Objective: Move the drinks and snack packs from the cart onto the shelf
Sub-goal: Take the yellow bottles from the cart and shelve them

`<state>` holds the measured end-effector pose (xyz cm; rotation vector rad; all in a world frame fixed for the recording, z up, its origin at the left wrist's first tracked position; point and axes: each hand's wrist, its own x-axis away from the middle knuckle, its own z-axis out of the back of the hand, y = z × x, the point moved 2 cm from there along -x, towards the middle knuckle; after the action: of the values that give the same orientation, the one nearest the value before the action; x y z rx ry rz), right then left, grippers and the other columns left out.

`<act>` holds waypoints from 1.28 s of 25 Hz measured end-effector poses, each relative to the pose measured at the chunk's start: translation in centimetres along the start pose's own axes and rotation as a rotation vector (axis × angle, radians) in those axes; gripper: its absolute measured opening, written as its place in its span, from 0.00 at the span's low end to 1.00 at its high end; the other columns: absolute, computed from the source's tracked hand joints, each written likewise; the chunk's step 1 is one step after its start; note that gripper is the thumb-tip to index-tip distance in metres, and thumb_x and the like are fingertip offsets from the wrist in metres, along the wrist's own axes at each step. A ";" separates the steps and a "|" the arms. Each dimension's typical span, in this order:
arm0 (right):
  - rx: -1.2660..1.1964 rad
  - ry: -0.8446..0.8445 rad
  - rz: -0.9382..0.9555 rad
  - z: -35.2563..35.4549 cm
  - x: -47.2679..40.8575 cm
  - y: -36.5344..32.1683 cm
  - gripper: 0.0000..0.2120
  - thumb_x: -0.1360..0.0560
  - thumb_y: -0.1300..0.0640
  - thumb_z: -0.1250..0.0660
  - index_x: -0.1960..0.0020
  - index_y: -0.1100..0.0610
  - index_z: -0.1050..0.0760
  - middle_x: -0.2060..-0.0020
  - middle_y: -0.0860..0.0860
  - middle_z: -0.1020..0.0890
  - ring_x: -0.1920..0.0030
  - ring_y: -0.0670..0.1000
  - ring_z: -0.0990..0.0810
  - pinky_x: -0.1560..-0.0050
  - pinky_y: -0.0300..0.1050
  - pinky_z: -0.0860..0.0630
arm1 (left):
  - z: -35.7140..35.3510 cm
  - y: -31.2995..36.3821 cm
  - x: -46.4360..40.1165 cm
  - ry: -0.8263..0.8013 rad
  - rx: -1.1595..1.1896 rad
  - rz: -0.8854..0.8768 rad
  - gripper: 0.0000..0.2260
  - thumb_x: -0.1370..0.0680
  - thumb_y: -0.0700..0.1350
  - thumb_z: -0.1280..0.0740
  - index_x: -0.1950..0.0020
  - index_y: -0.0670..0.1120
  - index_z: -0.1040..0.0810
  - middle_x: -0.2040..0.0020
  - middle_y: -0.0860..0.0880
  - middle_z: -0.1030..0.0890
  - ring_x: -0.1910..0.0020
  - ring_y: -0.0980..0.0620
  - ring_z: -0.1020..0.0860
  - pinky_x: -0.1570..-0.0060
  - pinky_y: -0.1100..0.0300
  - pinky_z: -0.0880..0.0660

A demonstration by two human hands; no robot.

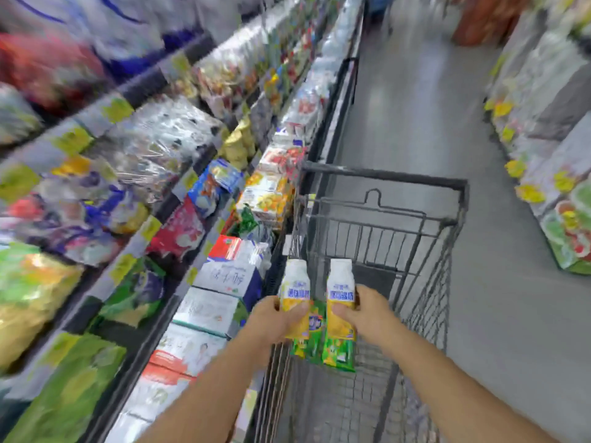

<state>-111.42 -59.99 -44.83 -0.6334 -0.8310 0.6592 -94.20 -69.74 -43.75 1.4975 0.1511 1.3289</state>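
Two white-and-yellow drink bottles are held upright above the dark wire cart (383, 182). My left hand (271, 321) grips the left bottle (295, 282) over the cart's left rim. My right hand (364, 311) grips the right bottle (340, 286) over the basket. Just below the bottles, green and yellow snack packs (337, 351) show inside the cart, partly hidden by my hands. The stocked shelf (179, 199) runs along the left, close to the cart's left side.
The shelf tiers hold blurred bags and boxed cartons (220, 279) with yellow price tags. A grey aisle floor (415, 100) stretches ahead. Another stocked display (550, 161) lines the right side. Orange goods (479, 20) stand at the far end.
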 end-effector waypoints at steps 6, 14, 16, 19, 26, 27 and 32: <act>0.057 -0.091 0.395 4.6 8.9 -11.2 0.10 0.24 0.53 0.28 0.46 0.49 0.26 0.48 0.52 0.17 0.51 0.50 0.21 0.57 0.43 0.29 | 6.0 4.3 11.7 0.262 0.031 -0.225 0.03 0.26 0.39 0.26 0.54 0.41 0.17 0.60 0.43 0.15 0.68 0.56 0.18 0.60 0.57 0.17; 0.086 -0.368 0.731 -0.2 21.1 -19.3 0.11 0.23 0.55 0.29 0.43 0.50 0.26 0.53 0.46 0.19 0.59 0.37 0.24 0.66 0.30 0.29 | 12.7 0.5 29.8 0.599 0.262 -0.308 0.09 0.26 0.38 0.26 0.47 0.42 0.20 0.53 0.43 0.15 0.60 0.48 0.15 0.58 0.51 0.16; 0.106 -0.449 0.813 -3.5 25.5 -21.6 0.12 0.23 0.57 0.29 0.42 0.50 0.26 0.54 0.45 0.20 0.59 0.38 0.25 0.69 0.28 0.29 | 15.3 -2.3 35.7 0.716 0.305 -0.312 0.09 0.26 0.39 0.26 0.47 0.42 0.20 0.51 0.43 0.15 0.57 0.47 0.15 0.58 0.53 0.17; 0.121 -0.586 0.937 -9.2 33.1 -24.6 0.14 0.23 0.58 0.28 0.39 0.53 0.25 0.49 0.49 0.18 0.55 0.44 0.21 0.67 0.29 0.26 | 19.3 -7.9 44.3 0.882 0.373 -0.301 0.12 0.26 0.41 0.25 0.44 0.43 0.20 0.50 0.44 0.15 0.56 0.47 0.15 0.57 0.55 0.17; 0.212 -0.845 1.173 -25.2 53.7 -27.4 0.13 0.25 0.57 0.27 0.42 0.51 0.24 0.51 0.48 0.17 0.56 0.47 0.19 0.61 0.40 0.21 | 25.4 -22.7 64.9 1.235 0.477 -0.249 0.15 0.26 0.41 0.25 0.42 0.42 0.22 0.49 0.44 0.16 0.53 0.46 0.16 0.61 0.58 0.20; 0.211 -0.871 1.196 -26.9 56.5 -27.4 0.12 0.25 0.57 0.27 0.43 0.49 0.25 0.53 0.46 0.18 0.58 0.44 0.20 0.64 0.35 0.24 | 26.1 -24.6 67.3 1.258 0.487 -0.245 0.14 0.26 0.41 0.25 0.42 0.42 0.22 0.50 0.45 0.16 0.55 0.47 0.17 0.64 0.60 0.20; 0.238 -0.948 1.282 -36.7 71.1 -27.1 0.11 0.26 0.58 0.26 0.46 0.49 0.24 0.54 0.48 0.17 0.55 0.50 0.19 0.53 0.48 0.21 | 30.6 -35.0 79.3 1.360 0.475 -0.215 0.13 0.25 0.43 0.26 0.42 0.45 0.21 0.52 0.49 0.16 0.64 0.59 0.20 0.73 0.72 0.29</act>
<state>-38.09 -33.77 -12.19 -0.5738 -1.1210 2.3080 -23.22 -19.83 -13.47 0.6246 1.5132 1.9877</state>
